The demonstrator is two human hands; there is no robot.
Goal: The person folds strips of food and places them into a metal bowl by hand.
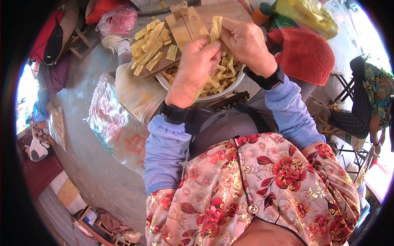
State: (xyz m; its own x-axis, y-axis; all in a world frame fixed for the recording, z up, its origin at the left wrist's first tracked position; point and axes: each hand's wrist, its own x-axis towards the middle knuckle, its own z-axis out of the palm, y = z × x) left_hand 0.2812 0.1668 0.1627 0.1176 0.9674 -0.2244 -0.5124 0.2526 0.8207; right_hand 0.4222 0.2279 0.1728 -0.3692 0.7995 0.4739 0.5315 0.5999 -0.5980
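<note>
A pale yellow, ribbed dried strip (216, 28) stands up between my two hands over a basin. My left hand (196, 61) is closed around its lower part, thumb on top. My right hand (249, 46) is closed with its fingertips against the strip's right side. Beneath them, the round metal basin (230, 89) contains many short cut yellow pieces (223, 78). A wooden board (148, 73) lies across the basin's far left side, bearing a pile of longer yellow strips (151, 43). Just beyond my left hand is a wooden block (180, 33) on the board.
Clear plastic sheeting (111, 119) lies on the grey floor to the left. A red cloth (305, 55) drapes over my right knee. At the far side are a pink plastic bag (117, 21) and a yellow bag (308, 16). Another person (365, 98) sits at right.
</note>
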